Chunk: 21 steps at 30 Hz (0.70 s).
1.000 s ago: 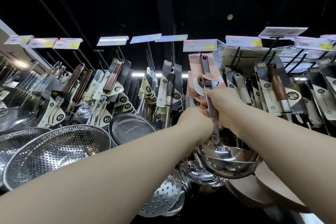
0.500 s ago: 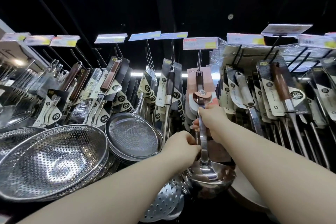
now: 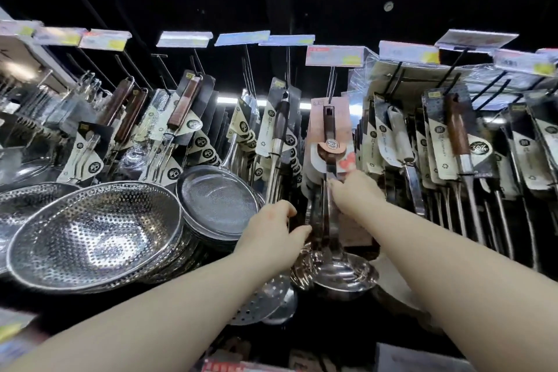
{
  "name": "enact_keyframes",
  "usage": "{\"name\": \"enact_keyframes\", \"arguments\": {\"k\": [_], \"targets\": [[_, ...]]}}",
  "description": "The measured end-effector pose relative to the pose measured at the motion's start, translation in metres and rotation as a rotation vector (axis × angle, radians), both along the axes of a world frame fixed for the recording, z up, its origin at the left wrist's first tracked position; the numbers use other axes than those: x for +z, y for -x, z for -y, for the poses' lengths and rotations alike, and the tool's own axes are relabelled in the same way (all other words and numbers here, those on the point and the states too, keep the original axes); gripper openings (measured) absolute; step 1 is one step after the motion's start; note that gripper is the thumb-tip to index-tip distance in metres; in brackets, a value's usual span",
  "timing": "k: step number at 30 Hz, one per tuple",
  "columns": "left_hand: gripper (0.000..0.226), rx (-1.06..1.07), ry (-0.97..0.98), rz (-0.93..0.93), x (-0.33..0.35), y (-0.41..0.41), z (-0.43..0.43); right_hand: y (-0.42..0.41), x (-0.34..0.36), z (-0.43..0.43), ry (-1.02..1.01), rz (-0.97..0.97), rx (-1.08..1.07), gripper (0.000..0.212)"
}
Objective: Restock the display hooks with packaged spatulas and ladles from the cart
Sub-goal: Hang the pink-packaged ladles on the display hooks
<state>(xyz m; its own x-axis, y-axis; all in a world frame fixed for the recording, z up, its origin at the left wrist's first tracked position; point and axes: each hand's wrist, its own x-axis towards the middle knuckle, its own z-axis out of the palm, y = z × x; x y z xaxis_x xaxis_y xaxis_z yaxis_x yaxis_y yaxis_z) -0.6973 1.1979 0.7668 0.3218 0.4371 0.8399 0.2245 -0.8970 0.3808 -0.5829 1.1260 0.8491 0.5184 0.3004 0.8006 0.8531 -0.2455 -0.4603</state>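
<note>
A: Centre of the rack. The ladle point(image 3: 330, 223) hangs straight down from its hook point(image 3: 331, 82), with its pinkish backing card point(image 3: 330, 127) threaded on the wire right under a price tag point(image 3: 333, 56).

B: And the right hand point(image 3: 353, 193) is on it, fingers point(image 3: 336, 186) curled round the steel stem just below the card. That's a proper pinch.

A: The ladle's bowl is low down, open side toward us, in front of a bundle of wrapped ladles point(image 3: 311, 220) hanging just behind it.

B: What about the left hand point(image 3: 274, 230)?

A: It's just left of the stem, with the thumb stretched toward that wrapped bundle and the fingers bent above it. Whether it grips anything I cannot tell, because it's blurred.

B: Now the neighbours. There's a big perforated colander point(image 3: 93, 233) down on the left and a stack of mesh strainers point(image 3: 217, 196) just beside it. A slotted skimmer point(image 3: 265, 302) hangs beneath the left wrist.

A: Off to the right are rows of carded utensils point(image 3: 459, 142) on their own hooks, steel stems hanging side by side, each row under its own tag.
</note>
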Motion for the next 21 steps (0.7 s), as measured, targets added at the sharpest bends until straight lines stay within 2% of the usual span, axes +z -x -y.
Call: {"name": "enact_keyframes", "arguments": {"k": [5, 9, 15, 18, 21], "targets": [[0.048, -0.018, -0.102, -0.027, -0.009, 0.014, 0.033, 0.020, -0.034, 0.072, 0.162, 0.289, -0.256, 0.034], [0.051, -0.078, -0.167, -0.045, -0.033, 0.009, 0.073, 0.031, -0.080, 0.141, 0.366, 0.368, -0.485, 0.035], [0.060, -0.063, -0.356, -0.180, -0.081, -0.021, 0.158, 0.044, -0.155, 0.257, 0.582, 0.291, -0.739, 0.039], [0.060, -0.147, -0.352, -0.176, -0.098, -0.038, 0.196, 0.053, -0.187, 0.318, 0.663, 0.214, -0.839, 0.045], [0.064, -0.244, -0.401, -0.263, -0.127, -0.060, 0.247, 0.061, -0.217, 0.381, 0.680, 0.107, -0.927, 0.046]]}}
